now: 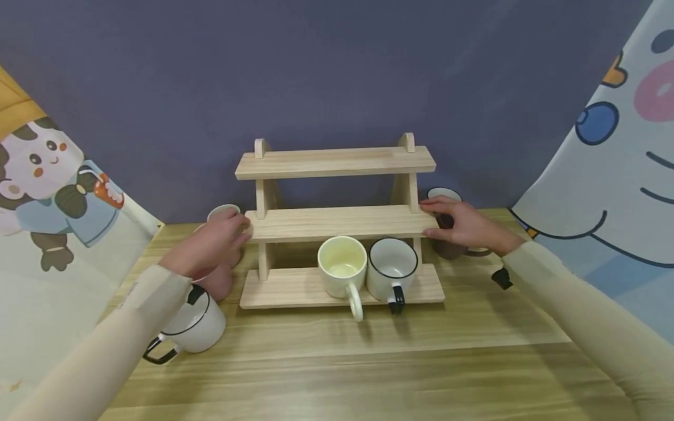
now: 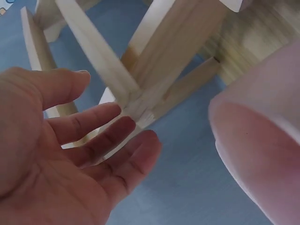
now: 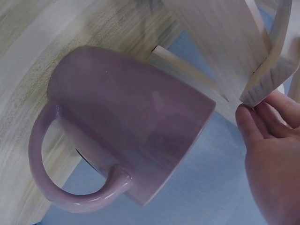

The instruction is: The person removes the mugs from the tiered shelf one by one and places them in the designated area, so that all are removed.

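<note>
A three-tier wooden display shelf stands against the back wall. My left hand is at the left end of its middle board, fingers relaxed and slightly bent; the left wrist view shows an open palm. At the other end, my right hand pinches the middle board's corner between thumb and fingers, also seen in the right wrist view. On the bottom board sit a pale yellow mug and a white mug with a black rim, handles toward me. Beside the right hand stands a purple mug.
Left of the shelf, a pink mug is partly hidden by my arm, with a black-rimmed white mug nearer me. Behind my right hand is another dark-rimmed mug. A small black object lies on the wooden table.
</note>
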{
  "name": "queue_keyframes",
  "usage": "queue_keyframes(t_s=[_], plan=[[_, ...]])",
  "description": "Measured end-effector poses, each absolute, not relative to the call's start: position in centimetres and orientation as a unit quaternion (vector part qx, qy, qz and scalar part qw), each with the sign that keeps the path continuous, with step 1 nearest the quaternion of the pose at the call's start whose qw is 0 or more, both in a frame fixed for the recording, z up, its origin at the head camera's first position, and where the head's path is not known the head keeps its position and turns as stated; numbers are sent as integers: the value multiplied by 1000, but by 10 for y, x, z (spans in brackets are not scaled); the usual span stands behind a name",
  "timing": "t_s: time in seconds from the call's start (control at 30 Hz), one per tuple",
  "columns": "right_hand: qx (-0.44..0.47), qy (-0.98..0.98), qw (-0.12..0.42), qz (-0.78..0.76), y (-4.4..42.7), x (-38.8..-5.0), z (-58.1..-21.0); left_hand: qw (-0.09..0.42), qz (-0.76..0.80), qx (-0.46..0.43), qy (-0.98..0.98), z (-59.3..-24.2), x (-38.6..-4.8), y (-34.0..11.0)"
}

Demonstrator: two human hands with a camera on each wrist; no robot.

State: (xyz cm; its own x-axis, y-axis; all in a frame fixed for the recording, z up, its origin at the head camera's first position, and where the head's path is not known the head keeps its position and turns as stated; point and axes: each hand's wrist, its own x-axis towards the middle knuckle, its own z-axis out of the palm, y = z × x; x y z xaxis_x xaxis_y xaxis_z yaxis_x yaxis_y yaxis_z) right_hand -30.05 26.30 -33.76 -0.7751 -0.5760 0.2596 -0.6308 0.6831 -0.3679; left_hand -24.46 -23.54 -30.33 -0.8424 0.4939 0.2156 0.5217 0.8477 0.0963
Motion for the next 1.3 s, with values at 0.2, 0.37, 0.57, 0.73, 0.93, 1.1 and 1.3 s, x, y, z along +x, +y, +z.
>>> queue_keyframes(t_s=[0.2,0.37,0.57,0.73,0.93,1.1,1.3], plan=[[321,-919,55,220,258,-299,-337,107,-66,-254,-959,-307,-247,-237],[313,-924,63,209,255,-294,-337,113,-68,-246,-960,-307,-246,-236],[299,-927,99,201,249,-278,-333,108,-79,-240,-961,-307,-245,-236],[312,-916,140,211,236,-258,-327,84,-108,-239,-961,-306,-248,-237],[345,-905,118,219,212,-228,-321,61,-112,-234,-964,-304,-251,-234],[354,-907,98,204,195,-213,-318,54,-94,-223,-969,-301,-251,-231],[333,-923,80,175,183,-206,-317,50,-86,-208,-973,-298,-246,-229]])
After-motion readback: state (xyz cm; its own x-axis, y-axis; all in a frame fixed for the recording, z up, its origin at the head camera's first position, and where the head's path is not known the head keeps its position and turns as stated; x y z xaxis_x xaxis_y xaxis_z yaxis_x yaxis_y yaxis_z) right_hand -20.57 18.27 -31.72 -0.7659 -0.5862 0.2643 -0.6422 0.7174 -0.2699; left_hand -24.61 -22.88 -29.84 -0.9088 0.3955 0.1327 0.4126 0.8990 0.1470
